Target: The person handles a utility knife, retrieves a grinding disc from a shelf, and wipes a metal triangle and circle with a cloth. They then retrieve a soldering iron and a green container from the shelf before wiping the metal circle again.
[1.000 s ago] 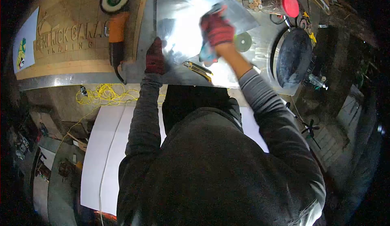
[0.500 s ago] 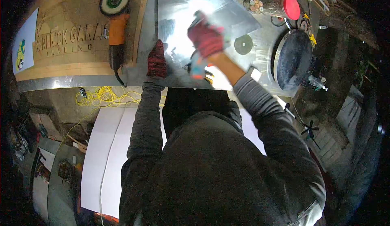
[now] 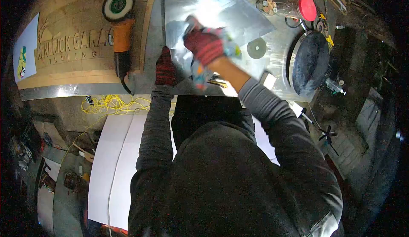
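My right hand point(image 3: 204, 47), in a red and black knit glove, is closed around a bunched multicoloured cloth point(image 3: 232, 47) on a shiny metal sheet point(image 3: 243, 9). Part of the cloth hangs below the hand, and motion blurs it. My left hand point(image 3: 165, 67), gloved alike, lies flat near the sheet's lower left, fingers stretched forward and close together; it holds nothing that I can see. A grey flat disc point(image 3: 256, 48) lies to the right of the cloth. Beneath my right wrist, small yellow and black items point(image 3: 218, 82) are partly hidden.
An orange angle grinder point(image 3: 122, 36) with a round pad rests on a board with raised lettering point(image 3: 76, 45) at left. At right are a red-lidded jar point(image 3: 306, 7) and a large dark round plate point(image 3: 311, 64). Yellow cord point(image 3: 108, 104) lies tangled on the floor.
My right hand has moved left and slightly down across the metal sheet with the cloth. My left hand keeps about the same place.
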### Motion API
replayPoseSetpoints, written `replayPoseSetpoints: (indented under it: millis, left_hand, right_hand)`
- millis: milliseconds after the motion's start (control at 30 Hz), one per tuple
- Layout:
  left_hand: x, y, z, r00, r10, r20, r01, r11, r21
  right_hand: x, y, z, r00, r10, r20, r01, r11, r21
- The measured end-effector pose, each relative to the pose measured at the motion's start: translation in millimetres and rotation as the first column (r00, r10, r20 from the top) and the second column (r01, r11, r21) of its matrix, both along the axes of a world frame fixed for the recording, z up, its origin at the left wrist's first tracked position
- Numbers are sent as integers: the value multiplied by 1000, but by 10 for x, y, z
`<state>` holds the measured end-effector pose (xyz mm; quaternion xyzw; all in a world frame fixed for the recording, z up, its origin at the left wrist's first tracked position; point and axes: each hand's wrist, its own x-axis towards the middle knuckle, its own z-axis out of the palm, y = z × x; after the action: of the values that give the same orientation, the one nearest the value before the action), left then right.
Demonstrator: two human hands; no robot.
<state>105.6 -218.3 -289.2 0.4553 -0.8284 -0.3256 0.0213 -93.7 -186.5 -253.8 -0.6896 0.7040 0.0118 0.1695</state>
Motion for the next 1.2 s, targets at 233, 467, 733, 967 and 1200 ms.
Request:
replayPoseSetpoints:
  millis: [233, 467, 733, 967, 1200]
  left_hand:
    - [1, 7, 136, 981, -69, -179, 49, 992, -118]
    - [-19, 43, -19, 988, -42, -149, 9, 977, -212]
    - [-144, 19, 304, 996, 15, -85, -15, 1000, 0]
    - [-160, -12, 352, 998, 55, -13, -53, 994, 92]
    - [-71, 40, 105, 1000, -7, -29, 5, 999, -50]
  right_hand:
    - [-931, -302, 121, 753, -596, 281, 645, 752, -135]
    - [368, 260, -9, 1000, -23, 0, 23, 982, 189]
    - [-555, 201, 178, 970, -237, -57, 232, 969, -82]
    - [-18, 410, 268, 962, -271, 36, 271, 962, -11]
    - [-972, 700, 45, 682, -680, 269, 720, 689, -85]
